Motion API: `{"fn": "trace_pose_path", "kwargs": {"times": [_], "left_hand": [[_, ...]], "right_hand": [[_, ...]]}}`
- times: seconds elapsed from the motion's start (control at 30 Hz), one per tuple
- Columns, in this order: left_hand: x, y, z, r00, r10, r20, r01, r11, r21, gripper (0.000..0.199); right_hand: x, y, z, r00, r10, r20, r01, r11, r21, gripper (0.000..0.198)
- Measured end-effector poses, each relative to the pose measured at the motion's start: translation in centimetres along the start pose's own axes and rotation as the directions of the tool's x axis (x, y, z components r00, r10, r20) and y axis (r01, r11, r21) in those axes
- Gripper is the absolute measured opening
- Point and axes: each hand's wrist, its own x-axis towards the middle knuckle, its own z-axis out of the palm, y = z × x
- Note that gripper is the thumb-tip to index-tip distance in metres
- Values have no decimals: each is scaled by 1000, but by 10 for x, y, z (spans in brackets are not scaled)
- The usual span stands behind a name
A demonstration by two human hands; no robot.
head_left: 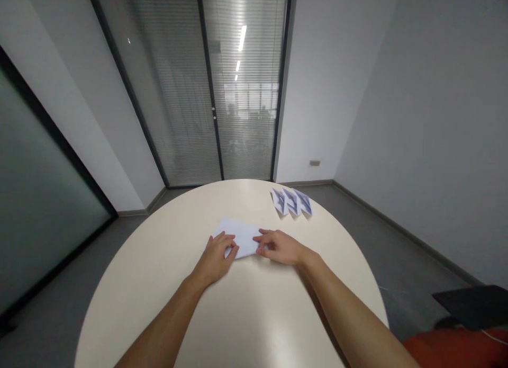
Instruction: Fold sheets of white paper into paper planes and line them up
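Observation:
A white sheet of paper, folded into a flat oblong, lies on the round cream table. My left hand presses its near left corner with curled fingers. My right hand pinches the near right edge between thumb and fingers. Both hands rest on the tabletop. Three folded paper pieces with dark creases lie side by side at the far right of the table, apart from my hands.
Glass doors with blinds stand beyond the table, and grey walls close the room at the right. A dark chair and a red object sit low at the right. Grey floor surrounds the table.

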Motion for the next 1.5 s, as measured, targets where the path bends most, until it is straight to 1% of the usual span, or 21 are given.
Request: {"fn": "trace_pose_path", "kwargs": {"times": [0.07, 0.17, 0.2, 0.27, 0.37, 0.47, 0.57, 0.67, 0.8, 0.9, 0.93, 1.0, 1.07, 1.17, 1.3, 1.37, 1.5], "left_hand": [[0, 3, -4, 998, 57, -9, -57, 998, -6, 25], [-1, 9, -11, 978, 207, -2, -207, 977, -43, 23], [-1, 10, -13, 971, 239, 5, -239, 969, -61, 22], [-2, 13, -16, 963, 268, 26, -265, 961, -84, 18], [-3, 13, -17, 958, 284, 42, -280, 956, -90, 14], [-2, 10, -15, 962, 267, 53, -260, 960, -107, 16], [-1, 9, -13, 968, 246, 53, -237, 962, -133, 18], [0, 8, -10, 971, 237, 19, -232, 963, -137, 18], [0, 5, -5, 985, 168, -27, -169, 981, -99, 16], [0, 1, -1, 990, 141, -29, -142, 987, -77, 41], [0, 1, 1, 988, 154, -21, -155, 986, -66, 44], [0, -1, 3, 982, 191, 4, -191, 981, -32, 37], [1, -1, 4, 977, 210, 22, -210, 978, 4, 29], [2, 1, 3, 976, 214, 30, -216, 975, 56, 30], [0, 9, -5, 967, 247, 56, -252, 961, 112, 33], [-2, 15, -11, 956, 280, 84, -289, 949, 127, 34], [-6, 27, -22, 922, 343, 181, -370, 917, 147, 37]], "right_hand": [[1, 1, 0, 1000, -20, -14, 20, 1000, 5, 36], [2, 1, 1, 996, -82, -41, 83, 996, 20, 34], [2, 0, 1, 994, -99, -51, 101, 995, 28, 34], [2, -1, 1, 992, -102, -69, 106, 994, 43, 35], [2, -3, 0, 995, -57, -82, 59, 998, 27, 39], [1, -2, 0, 993, -12, -117, 12, 1000, 1, 43], [3, 0, 1, 985, 13, -175, -13, 1000, 3, 38], [5, 3, 3, 975, 34, -218, -38, 999, -14, 29], [7, 6, 9, 967, 49, -250, -68, 995, -70, 31], [9, 9, 15, 959, 4, -284, -31, 995, -90, 36], [10, 11, 16, 956, -26, -291, -6, 994, -108, 37], [12, 11, 18, 952, -97, -292, 47, 984, -173, 39], [13, 9, 18, 949, -143, -282, 74, 968, -242, 37], [13, 0, 18, 961, -144, -238, 82, 965, -251, 30], [13, -9, 22, 973, -170, -158, 135, 968, -214, 29], [13, -9, 23, 973, -171, -155, 134, 964, -228, 28], [12, -2, 19, 972, -159, -176, 111, 960, -256, 32]]}}
